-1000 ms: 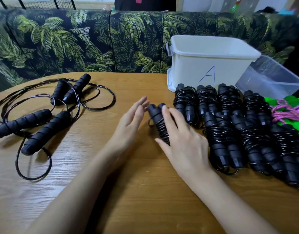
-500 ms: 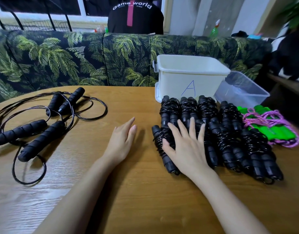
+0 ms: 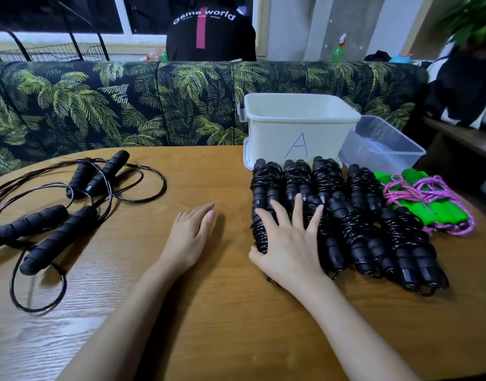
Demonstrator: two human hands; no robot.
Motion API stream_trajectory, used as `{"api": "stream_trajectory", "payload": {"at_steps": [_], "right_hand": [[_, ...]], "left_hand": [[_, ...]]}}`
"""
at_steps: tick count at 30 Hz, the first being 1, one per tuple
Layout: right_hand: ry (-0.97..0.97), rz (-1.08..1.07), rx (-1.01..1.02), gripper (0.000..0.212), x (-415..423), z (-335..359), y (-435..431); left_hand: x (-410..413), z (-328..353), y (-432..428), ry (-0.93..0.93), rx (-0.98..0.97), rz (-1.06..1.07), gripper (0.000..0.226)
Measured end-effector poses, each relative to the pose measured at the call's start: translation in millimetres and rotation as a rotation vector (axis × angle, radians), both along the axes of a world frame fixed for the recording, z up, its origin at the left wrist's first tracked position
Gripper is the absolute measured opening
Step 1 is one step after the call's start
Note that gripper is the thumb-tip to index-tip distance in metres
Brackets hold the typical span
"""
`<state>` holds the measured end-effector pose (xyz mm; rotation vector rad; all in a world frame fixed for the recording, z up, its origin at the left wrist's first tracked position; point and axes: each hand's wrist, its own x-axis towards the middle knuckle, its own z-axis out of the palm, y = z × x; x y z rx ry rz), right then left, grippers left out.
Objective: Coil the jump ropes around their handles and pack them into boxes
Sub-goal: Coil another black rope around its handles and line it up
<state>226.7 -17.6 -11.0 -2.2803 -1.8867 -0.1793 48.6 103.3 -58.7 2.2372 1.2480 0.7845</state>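
Round-edged wooden table (image 3: 236,325); palm-print sofa (image 3: 126,105) runs along its far edge. Coiled black jump ropes (image 3: 373,229) lie in rows centre right, reaching the white box marked A (image 3: 299,125), with a clear box (image 3: 384,144) just beside it. Loose black jump ropes (image 3: 57,215) lie at left. The right hand (image 3: 288,243), fingers spread, presses on the nearest coils. The left hand (image 3: 191,235) lies flat on bare wood, apart from it.

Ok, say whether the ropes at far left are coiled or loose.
Loose: those ropes sprawl in open loops across the table, nothing wound round their foam handles.
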Motion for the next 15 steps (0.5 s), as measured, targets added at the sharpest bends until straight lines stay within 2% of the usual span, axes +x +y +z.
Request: {"api": "stream_trajectory", "payload": {"at_steps": [8,15], "right_hand": [[0.055,-0.070,-0.015,0.071,16.8,0.8,-2.9],[0.074,-0.050,0.016,0.070,22.1,-5.3,-4.2]], "left_hand": [[-0.3,-3.0,1.8,0.017,0.003,-0.006,0.063],[-1.3,-4.7,3.5,0.034,0.006,-0.006,0.058]]}}
